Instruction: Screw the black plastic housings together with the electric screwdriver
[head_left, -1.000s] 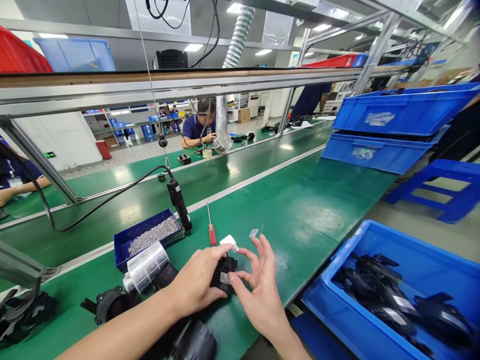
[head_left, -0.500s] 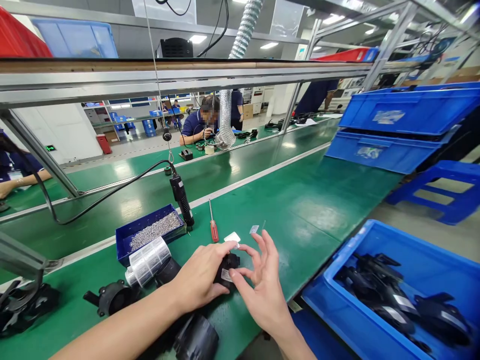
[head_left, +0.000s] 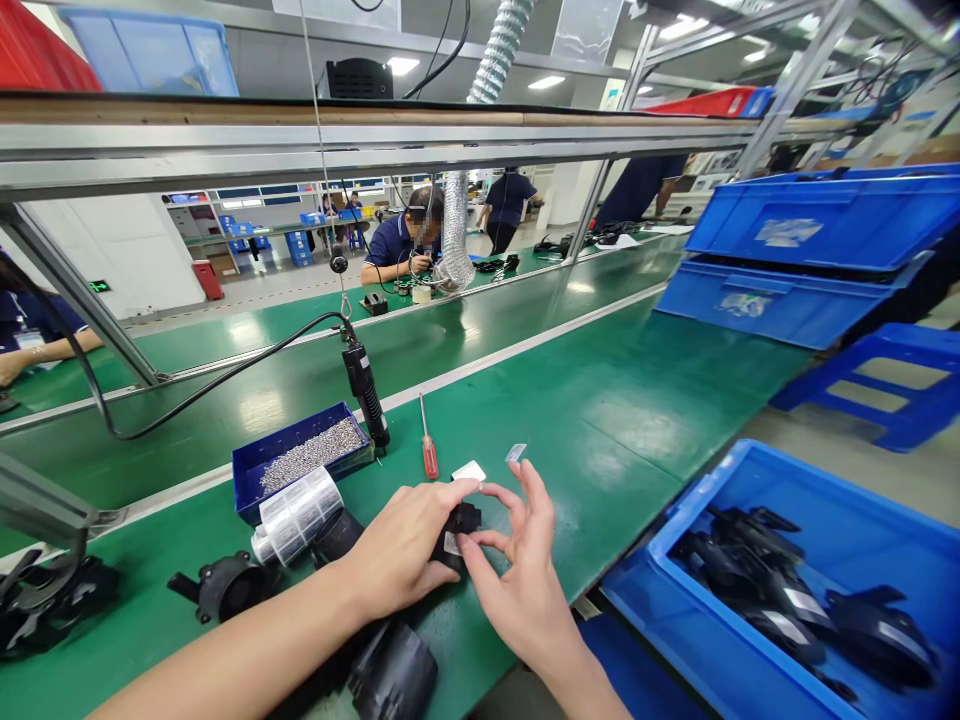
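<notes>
My left hand (head_left: 405, 545) wraps over a small black plastic part (head_left: 466, 518) and holds it just above the green bench. A pale label (head_left: 452, 543) shows on its side. My right hand (head_left: 517, 560) is at the part's right side, thumb against it near the label and a bent finger close to my left index fingertip. The other right fingers are raised. At their tips is a small clear sticker (head_left: 516, 452); whether it sticks to one is hard to tell. A white piece (head_left: 469, 471) lies beyond the part. Below my left forearm sits a black housing (head_left: 394, 672).
A label roll (head_left: 296, 515), a blue screw tray (head_left: 300, 455), a red-handled screwdriver (head_left: 428, 440) and a hanging electric screwdriver (head_left: 365, 390) are beyond my left arm. Black parts (head_left: 232, 587) lie left. At right stands a blue bin (head_left: 750, 462) of black parts. A co-worker (head_left: 401, 245) sits opposite.
The clear sticker by my raised right fingers has tilted and shifted slightly up and right. Both hands stay at the black part. A person in the background has moved into fuller view.
</notes>
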